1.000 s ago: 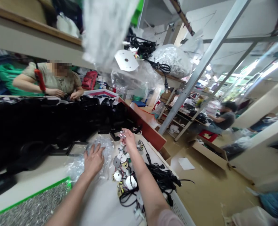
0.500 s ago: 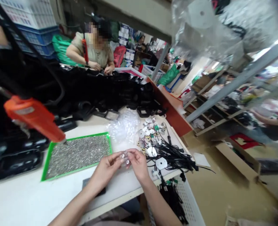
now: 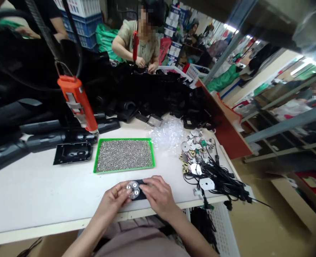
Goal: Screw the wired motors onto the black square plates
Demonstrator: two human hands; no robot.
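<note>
A clear plastic lens disc (image 3: 134, 194) with several round lenses sits between the thumb and fingers of my left hand (image 3: 113, 200). Beneath it, near the table's front edge, is a dark flat piece (image 3: 139, 197). My right hand (image 3: 159, 196) has its thumb and bent fingers on the right end of that dark piece, close to the disc; its exact hold is partly hidden. Behind my hands a green tray (image 3: 153, 165) holds a mass of small metal screws. A clear heap of plastic lens pieces (image 3: 168, 134) lies right of the tray.
An orange electric screwdriver (image 3: 79, 103) hangs left, above a black plastic housing (image 3: 73, 153). Black cables (image 3: 219, 178) and small white plates (image 3: 207, 184) cover the table's right end. Black parts (image 3: 158, 92) are piled at the back. A co-worker (image 3: 140, 46) sits across.
My hands have moved toward the table's front edge with the lens disc, now over the dark flat piece. My right hand has shifted from the disc to that piece. The camera view has turned left.
</note>
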